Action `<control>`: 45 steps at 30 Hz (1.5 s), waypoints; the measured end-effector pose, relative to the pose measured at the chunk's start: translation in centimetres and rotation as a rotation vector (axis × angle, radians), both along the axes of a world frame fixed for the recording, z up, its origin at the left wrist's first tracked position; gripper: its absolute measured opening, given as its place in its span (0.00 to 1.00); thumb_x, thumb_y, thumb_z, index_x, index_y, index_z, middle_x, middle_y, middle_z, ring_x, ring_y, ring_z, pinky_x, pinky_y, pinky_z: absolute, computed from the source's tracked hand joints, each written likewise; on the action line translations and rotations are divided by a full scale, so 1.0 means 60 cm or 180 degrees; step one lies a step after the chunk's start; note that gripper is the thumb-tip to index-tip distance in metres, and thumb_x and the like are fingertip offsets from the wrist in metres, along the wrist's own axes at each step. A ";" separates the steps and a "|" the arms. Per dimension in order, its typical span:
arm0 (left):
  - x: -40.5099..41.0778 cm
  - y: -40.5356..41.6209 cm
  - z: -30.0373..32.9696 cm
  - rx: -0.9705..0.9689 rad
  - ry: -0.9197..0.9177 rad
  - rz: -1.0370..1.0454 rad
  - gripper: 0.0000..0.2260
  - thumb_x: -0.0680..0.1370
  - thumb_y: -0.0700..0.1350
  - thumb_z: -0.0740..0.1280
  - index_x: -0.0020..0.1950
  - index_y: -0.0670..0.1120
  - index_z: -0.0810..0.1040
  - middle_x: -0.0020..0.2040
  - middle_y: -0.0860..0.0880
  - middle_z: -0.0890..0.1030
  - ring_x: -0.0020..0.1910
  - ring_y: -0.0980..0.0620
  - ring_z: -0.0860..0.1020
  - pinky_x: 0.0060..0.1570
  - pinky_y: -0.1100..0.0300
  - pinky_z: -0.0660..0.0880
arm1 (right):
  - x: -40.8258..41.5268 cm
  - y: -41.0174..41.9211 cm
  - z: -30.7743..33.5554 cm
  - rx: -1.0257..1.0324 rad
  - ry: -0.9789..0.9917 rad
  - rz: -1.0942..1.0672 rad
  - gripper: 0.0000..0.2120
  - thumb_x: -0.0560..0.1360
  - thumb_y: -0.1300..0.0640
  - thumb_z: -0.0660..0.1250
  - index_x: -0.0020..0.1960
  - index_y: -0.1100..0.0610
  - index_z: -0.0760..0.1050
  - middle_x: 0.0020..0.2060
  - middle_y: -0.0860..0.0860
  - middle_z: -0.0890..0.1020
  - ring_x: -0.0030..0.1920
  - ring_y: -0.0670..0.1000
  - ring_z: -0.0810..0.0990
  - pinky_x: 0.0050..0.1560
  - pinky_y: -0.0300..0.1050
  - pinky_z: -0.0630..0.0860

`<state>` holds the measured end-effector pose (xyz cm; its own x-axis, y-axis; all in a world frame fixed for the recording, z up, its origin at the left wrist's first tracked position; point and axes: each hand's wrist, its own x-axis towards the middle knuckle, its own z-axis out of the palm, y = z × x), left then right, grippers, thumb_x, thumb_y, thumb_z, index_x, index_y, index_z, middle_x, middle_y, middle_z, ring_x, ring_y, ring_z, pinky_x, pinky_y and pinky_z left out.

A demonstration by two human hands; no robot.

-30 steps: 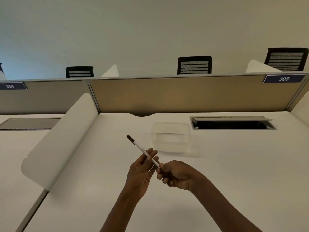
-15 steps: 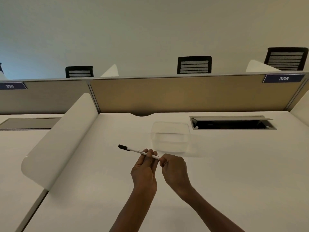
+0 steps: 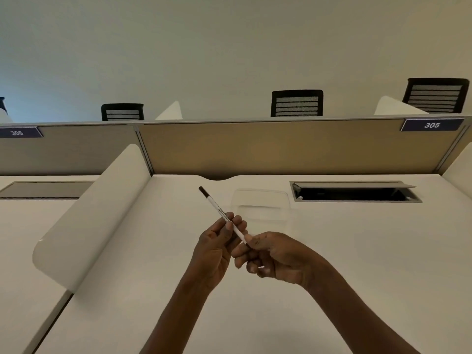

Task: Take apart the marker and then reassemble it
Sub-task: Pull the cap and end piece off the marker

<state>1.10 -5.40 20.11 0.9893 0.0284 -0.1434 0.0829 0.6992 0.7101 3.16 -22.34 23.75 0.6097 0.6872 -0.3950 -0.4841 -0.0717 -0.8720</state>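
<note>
Both hands are clamping the marker (image 3: 221, 212), which is hanging in the air above the white desk (image 3: 357, 251), tilted with its dark end pointing up and away to the left. The left hand (image 3: 217, 247) is pinching the printed white barrel at mid-length between thumb and fingertips, probably to be steadying it. The right hand (image 3: 274, 255) is closing on the near end, hiding whatever sits there, likely so as to be pulling or twisting a part off. Just beyond the hands, a clear plastic container (image 3: 260, 206) is sitting on the desk, perhaps waiting for loose parts. Farther back, an open cable tray (image 3: 355, 192) is lying beside the tan partition (image 3: 281, 149).
</note>
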 end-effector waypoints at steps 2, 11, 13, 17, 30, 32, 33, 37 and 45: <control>-0.001 -0.001 0.000 -0.0093 -0.0029 -0.0001 0.13 0.73 0.39 0.66 0.57 0.39 0.79 0.49 0.42 0.85 0.50 0.47 0.84 0.45 0.57 0.81 | -0.006 0.006 0.001 0.0053 0.0316 -0.0103 0.18 0.82 0.52 0.57 0.44 0.59 0.82 0.37 0.53 0.83 0.30 0.46 0.75 0.28 0.35 0.68; -0.009 -0.037 0.000 0.0231 0.0171 0.0788 0.12 0.73 0.37 0.69 0.55 0.38 0.80 0.44 0.43 0.86 0.46 0.48 0.85 0.46 0.58 0.82 | -0.019 0.053 -0.026 -0.1237 -0.1210 -0.1396 0.18 0.78 0.63 0.57 0.31 0.53 0.74 0.25 0.47 0.74 0.27 0.47 0.69 0.28 0.37 0.65; -0.010 -0.047 0.003 0.0110 0.0273 0.0945 0.09 0.77 0.35 0.67 0.56 0.39 0.80 0.45 0.44 0.86 0.47 0.49 0.85 0.47 0.57 0.82 | -0.022 0.061 -0.036 -0.2084 -0.2468 -0.1591 0.15 0.74 0.66 0.60 0.32 0.52 0.75 0.27 0.48 0.78 0.29 0.48 0.72 0.30 0.40 0.67; -0.009 -0.062 0.012 -0.0197 0.0469 0.1041 0.08 0.78 0.37 0.66 0.55 0.40 0.81 0.48 0.43 0.87 0.49 0.47 0.85 0.42 0.58 0.83 | -0.026 0.059 -0.061 -0.2972 -0.4676 -0.1651 0.07 0.73 0.67 0.68 0.38 0.59 0.77 0.28 0.53 0.79 0.28 0.51 0.74 0.27 0.44 0.73; 0.012 -0.014 0.030 0.0214 -0.0036 0.0025 0.16 0.71 0.40 0.69 0.58 0.39 0.79 0.49 0.43 0.85 0.52 0.47 0.84 0.45 0.59 0.81 | 0.020 -0.014 0.020 -0.0074 0.0219 -0.0221 0.21 0.82 0.51 0.56 0.46 0.61 0.84 0.37 0.54 0.83 0.31 0.47 0.75 0.29 0.36 0.67; 0.012 -0.011 0.031 0.0241 -0.0075 0.0012 0.16 0.71 0.40 0.69 0.58 0.39 0.79 0.49 0.43 0.86 0.52 0.46 0.84 0.45 0.58 0.81 | 0.016 -0.011 0.021 0.0026 0.0494 -0.0228 0.20 0.82 0.52 0.57 0.45 0.60 0.83 0.35 0.53 0.82 0.30 0.46 0.74 0.28 0.35 0.66; 0.011 -0.011 0.030 0.0252 -0.0085 0.0049 0.15 0.71 0.40 0.68 0.57 0.39 0.79 0.48 0.43 0.86 0.52 0.46 0.84 0.45 0.58 0.81 | 0.015 -0.007 0.019 0.0038 0.0566 -0.0317 0.19 0.82 0.52 0.57 0.43 0.60 0.81 0.33 0.52 0.80 0.28 0.45 0.73 0.27 0.35 0.65; 0.008 -0.027 0.024 0.0454 0.0016 0.0486 0.08 0.76 0.36 0.66 0.54 0.40 0.81 0.46 0.44 0.86 0.49 0.47 0.85 0.44 0.60 0.81 | 0.007 0.020 0.003 -0.0423 0.0028 -0.0901 0.18 0.83 0.53 0.55 0.37 0.56 0.73 0.25 0.48 0.73 0.23 0.43 0.66 0.24 0.33 0.62; 0.007 -0.067 0.035 -0.0065 0.0495 0.1037 0.06 0.77 0.37 0.67 0.52 0.41 0.82 0.44 0.45 0.87 0.47 0.48 0.86 0.41 0.60 0.82 | -0.014 0.059 -0.050 -0.3099 -0.4734 -0.1770 0.06 0.74 0.65 0.68 0.38 0.59 0.77 0.28 0.53 0.78 0.26 0.51 0.73 0.26 0.44 0.73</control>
<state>1.54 -9.41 22.21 0.8950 0.3343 -0.2954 -0.0407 0.7206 0.6921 2.31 -18.81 20.74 0.8277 0.2009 0.5240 0.4016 -0.8643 -0.3029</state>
